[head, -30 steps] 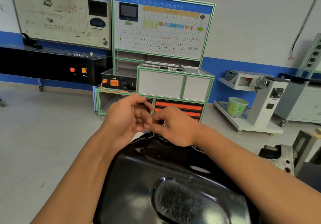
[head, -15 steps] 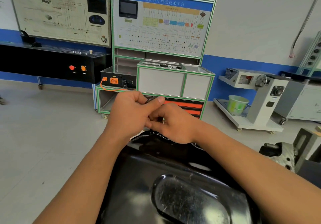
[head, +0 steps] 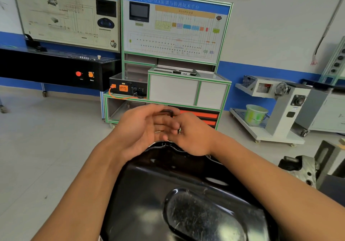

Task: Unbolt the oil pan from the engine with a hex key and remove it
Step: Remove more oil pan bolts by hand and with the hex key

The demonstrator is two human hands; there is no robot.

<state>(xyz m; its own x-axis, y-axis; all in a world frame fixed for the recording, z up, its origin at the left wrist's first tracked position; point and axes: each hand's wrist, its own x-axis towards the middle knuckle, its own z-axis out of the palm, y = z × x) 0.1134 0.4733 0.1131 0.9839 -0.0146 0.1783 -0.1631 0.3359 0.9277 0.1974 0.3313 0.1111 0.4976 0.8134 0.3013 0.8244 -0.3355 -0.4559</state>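
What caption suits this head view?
Left hand and right hand meet at a hex key above the far rim of the black oil pan.

Bright, even indoor light; edges bent by the wide lens.
Glare is thrown off the glossy black metal oil pan [head: 149, 184]; left hand [head: 141, 128] and right hand [head: 194, 134] are slightly blurred.
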